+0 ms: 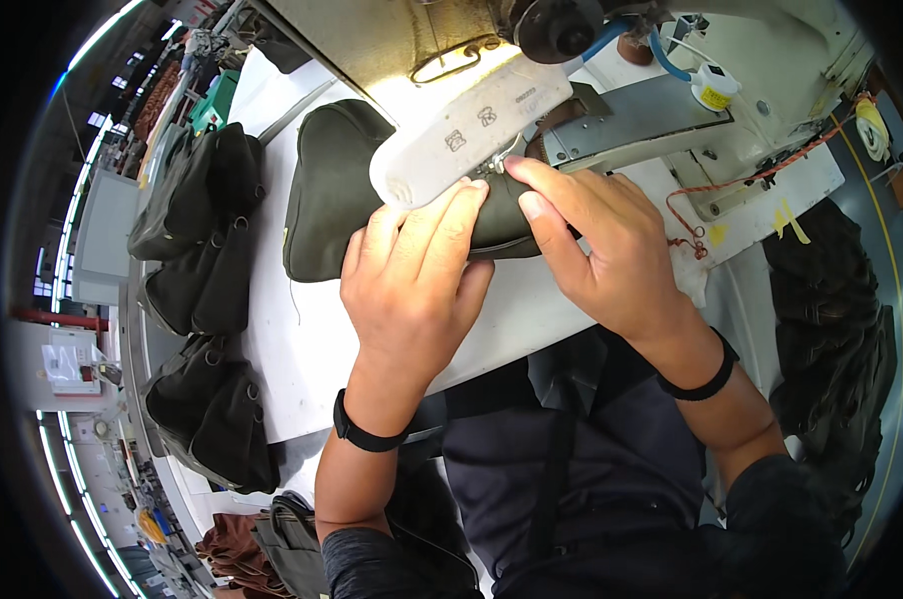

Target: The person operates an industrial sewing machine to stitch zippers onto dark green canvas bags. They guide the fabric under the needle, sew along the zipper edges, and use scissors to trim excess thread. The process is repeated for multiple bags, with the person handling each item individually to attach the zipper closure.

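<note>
An olive-green fabric bag [329, 205] lies on the white table under the head of a sewing machine [461, 135]. My left hand [411, 280] rests on the bag with its fingers stretched out flat, the tips close to the machine's presser foot [499, 162]. From the right, my right hand [611, 245] reaches in over the bag. Its index finger extends to the presser foot, and the thumb stands apart from it. The two hands do not touch. The machine's head hides part of the bag and the needle area.
Several dark green bags [197, 290] sit in a row along the left. The machine's metal arm [636, 120] stands beyond my right hand, near an orange cord [751, 165]. Dark fabric [831, 329] hangs at the right. Brown cloth [240, 554] lies lower left.
</note>
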`<state>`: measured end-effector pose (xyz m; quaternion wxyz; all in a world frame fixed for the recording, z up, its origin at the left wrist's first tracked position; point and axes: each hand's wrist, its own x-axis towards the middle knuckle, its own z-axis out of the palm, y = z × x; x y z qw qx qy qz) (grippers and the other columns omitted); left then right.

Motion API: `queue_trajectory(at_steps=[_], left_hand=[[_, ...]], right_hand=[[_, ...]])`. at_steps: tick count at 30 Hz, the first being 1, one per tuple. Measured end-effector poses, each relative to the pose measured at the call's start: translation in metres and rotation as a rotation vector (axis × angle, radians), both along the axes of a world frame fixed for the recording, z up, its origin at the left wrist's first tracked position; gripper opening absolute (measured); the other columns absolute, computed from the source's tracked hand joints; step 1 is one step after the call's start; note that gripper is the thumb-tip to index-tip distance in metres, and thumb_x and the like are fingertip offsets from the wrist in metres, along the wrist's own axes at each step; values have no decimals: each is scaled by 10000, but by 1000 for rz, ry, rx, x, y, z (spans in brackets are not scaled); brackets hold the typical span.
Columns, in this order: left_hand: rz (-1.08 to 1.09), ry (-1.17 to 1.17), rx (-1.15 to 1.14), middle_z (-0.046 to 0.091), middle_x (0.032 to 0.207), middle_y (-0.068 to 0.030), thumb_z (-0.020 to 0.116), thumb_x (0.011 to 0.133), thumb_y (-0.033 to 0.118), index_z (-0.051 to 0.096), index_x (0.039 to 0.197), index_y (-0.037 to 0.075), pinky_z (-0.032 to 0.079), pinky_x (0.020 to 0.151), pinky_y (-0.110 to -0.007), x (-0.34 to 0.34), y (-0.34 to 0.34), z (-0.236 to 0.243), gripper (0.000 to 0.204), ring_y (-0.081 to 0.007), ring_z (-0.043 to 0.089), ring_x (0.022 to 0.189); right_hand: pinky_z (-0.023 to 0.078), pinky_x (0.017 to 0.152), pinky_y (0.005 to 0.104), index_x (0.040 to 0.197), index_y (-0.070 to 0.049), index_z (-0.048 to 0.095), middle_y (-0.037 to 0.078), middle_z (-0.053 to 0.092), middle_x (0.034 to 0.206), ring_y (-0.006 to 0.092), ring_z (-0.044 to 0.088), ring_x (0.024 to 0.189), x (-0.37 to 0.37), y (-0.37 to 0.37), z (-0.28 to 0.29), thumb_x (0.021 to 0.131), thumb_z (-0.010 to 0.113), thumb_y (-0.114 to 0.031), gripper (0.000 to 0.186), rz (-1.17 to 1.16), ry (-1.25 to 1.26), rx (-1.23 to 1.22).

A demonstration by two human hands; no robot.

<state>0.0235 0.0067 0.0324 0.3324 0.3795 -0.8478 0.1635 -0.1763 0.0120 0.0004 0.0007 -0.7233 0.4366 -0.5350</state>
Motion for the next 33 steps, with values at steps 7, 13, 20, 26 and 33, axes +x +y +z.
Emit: queue_trajectory(at_steps=[7,13,20,26,33], left_hand=[[-52,2,31,776,1194,-30,779,630,-7,767,1204,99,527,911,-361,7,-6,1,584,-261,691,1045],[-65,12,58,778,1207,-34,797,642,-11,770,1217,100,527,926,-370,12,-10,2,586,-266,687,1046],[-63,9,19,768,1249,-35,809,643,1,761,1241,105,521,939,-378,11,-11,-7,608,-269,681,1073],[-50,-10,-23,758,1282,-30,805,643,-5,748,1286,117,520,949,-374,10,-9,-14,657,-263,678,1094],[-73,4,-71,758,1290,-6,808,652,-4,754,1294,139,523,952,-372,13,-12,-21,660,-258,686,1104]], right_hand=[[504,699,397,1243,-51,743,77,725,865,259,654,749,4,1,-6,962,730,-104,286,47,-66,-15],[503,701,388,1248,-48,742,78,720,857,254,643,748,5,-3,-9,968,727,-98,284,29,-47,-54],[518,752,370,1269,-18,733,121,752,985,259,669,803,4,0,-9,1001,688,-73,278,40,-51,3],[494,683,382,1288,-69,736,83,728,854,250,634,711,6,-5,-19,970,720,-81,318,64,-127,-28],[485,672,369,1288,-82,748,85,736,856,236,632,696,5,-5,-18,967,719,-70,323,75,-164,18]])
